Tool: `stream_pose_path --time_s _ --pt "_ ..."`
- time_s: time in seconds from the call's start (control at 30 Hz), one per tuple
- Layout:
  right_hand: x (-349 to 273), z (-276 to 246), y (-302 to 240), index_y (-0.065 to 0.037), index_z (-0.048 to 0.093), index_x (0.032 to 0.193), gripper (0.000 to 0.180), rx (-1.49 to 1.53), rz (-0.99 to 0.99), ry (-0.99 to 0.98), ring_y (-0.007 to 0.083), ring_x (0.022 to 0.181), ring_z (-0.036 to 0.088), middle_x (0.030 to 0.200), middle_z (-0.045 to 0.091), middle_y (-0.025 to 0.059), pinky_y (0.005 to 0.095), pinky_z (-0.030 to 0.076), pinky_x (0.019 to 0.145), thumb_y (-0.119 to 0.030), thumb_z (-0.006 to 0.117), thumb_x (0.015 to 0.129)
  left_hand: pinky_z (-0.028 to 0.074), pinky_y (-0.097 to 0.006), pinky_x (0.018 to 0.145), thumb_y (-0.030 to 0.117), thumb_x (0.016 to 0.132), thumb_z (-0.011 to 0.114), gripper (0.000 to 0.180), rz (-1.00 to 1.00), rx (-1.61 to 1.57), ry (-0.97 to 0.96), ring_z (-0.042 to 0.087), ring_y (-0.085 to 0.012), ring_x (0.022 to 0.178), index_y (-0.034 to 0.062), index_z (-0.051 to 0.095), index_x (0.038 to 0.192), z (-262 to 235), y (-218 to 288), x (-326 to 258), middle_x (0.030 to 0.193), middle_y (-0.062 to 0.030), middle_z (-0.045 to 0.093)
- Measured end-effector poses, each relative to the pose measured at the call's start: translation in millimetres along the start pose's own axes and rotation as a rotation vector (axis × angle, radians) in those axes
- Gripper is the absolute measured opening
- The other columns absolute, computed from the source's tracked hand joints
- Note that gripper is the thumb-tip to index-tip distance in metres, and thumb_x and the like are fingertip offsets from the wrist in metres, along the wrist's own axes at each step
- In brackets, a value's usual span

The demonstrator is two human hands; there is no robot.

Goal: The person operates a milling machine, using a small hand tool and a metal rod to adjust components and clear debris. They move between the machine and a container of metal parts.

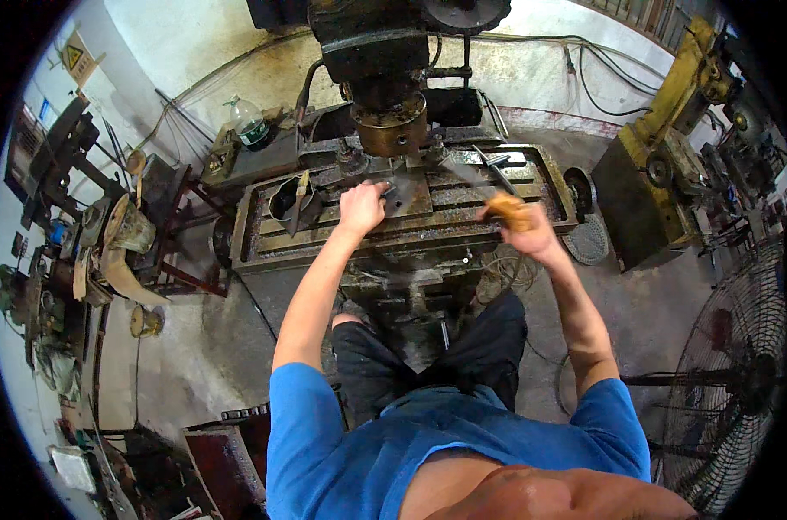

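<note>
My left hand (363, 208) is closed at the middle of the slotted machine table (289, 245), fingertips by a dark metal block (411, 191) under the spindle head (393, 126). What its fingers pinch is too small to make out. To the right, my right hand (532, 238) is wrapped round a tool with an orange-brown handle (508, 211). The tool's greyish far end is smeared by motion, pointing up-left toward the block. Beside my left hand, a dark pot (282, 206) stands on the table with a brush (301, 191) leaning in it.
Metal tools (493, 160) lie at the table's back right. A large caged fan (731, 373) stands at my right, below a yellow-and-dark machine (644, 182). A bucket (131, 227) and a cluttered bench are on the left. A plastic bottle (249, 121) stands behind.
</note>
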State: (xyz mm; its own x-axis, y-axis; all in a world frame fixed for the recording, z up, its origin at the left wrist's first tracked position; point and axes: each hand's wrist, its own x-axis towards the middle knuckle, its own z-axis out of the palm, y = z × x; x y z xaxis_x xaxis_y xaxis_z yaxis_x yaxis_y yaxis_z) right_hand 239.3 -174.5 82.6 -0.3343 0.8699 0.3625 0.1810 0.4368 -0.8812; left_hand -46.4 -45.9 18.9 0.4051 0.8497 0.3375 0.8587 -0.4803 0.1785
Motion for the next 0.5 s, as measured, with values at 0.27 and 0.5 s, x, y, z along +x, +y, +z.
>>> stream_pose_path --time_s 0.27,0.5 --pt "-35 47 112 0.001 0.064 0.081 0.032 -0.57 0.619 0.135 0.0366 0.065 0.059 0.066 0.057 0.0244 0.038 0.047 0.065 -0.016 0.058 0.055 0.047 -0.04 0.068 0.02 0.072 0.06 0.025 0.046 -0.047 0.008 0.059 -0.03 0.079 0.0123 0.063 0.095 13 -1 21 0.084 -0.0119 0.062" --pt "-66 30 92 0.001 0.064 0.085 0.034 -0.562 0.457 0.215 0.0312 0.073 0.062 0.075 0.061 0.0208 0.0338 0.049 0.068 -0.015 0.058 0.055 0.047 -0.042 0.062 0.018 0.073 0.059 0.017 0.062 -0.086 0.124 0.059 -0.0318 0.071 0.0086 0.062 0.086 34 6 41 0.075 -0.0144 0.061"
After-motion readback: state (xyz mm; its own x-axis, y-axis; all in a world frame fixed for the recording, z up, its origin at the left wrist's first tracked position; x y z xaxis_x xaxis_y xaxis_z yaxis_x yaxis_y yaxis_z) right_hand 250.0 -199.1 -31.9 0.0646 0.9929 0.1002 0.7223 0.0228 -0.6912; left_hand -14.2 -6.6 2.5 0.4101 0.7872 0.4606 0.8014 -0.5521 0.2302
